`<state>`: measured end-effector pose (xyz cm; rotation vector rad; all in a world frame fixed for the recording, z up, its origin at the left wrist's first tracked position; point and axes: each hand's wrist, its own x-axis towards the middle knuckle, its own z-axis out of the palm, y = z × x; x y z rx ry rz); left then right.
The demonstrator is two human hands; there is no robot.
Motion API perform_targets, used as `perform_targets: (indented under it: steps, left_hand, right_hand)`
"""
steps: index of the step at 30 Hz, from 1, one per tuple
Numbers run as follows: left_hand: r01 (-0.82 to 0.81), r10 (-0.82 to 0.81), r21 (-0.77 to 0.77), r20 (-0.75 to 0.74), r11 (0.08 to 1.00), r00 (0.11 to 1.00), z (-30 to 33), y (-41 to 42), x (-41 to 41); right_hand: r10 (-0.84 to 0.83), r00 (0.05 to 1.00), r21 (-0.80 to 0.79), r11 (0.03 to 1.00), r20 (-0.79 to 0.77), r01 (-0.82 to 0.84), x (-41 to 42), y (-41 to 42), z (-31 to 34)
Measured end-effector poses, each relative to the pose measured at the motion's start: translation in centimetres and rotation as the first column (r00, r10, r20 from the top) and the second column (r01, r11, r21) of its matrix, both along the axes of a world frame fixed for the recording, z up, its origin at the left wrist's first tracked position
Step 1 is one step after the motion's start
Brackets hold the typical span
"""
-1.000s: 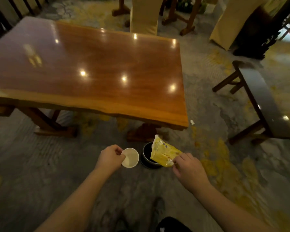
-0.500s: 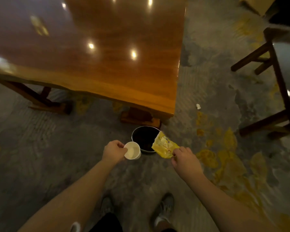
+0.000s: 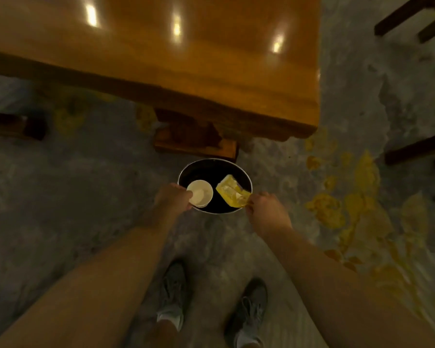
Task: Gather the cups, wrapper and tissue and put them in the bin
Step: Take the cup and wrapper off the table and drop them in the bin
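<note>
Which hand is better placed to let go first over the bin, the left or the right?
Probably the left hand: its white cup sits fully over the bin opening. The right hand holds the yellow wrapper close to the rim.

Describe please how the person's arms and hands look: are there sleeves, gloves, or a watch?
Both arms are bare as far up as the picture shows; no sleeve is visible. The left hand and the right hand wear no gloves. No watch, ring or bracelet shows on either wrist, though the picture is dim and slightly blurred.
</note>
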<state>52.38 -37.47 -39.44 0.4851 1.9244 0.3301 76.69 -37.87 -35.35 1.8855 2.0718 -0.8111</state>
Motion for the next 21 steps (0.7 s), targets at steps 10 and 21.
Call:
perform_targets:
  steps: [10, 21]
  left_hand:
    - [0.092, -0.091, 0.028, -0.025, 0.995, 0.995, -3.3, 2.2, 0.6]
    - [0.567, -0.512, 0.118, -0.311, 0.815, 0.800, 8.2, -0.8, 3.0]
  right_hand:
    - [-0.042, 0.999, -0.082, 0.996, -0.014, 0.041, -3.6, 3.0, -4.4]
    - [-0.002, 0.982, 0.052, 0.999, -0.189, 0.012, 2.4, -0.8, 5.4]
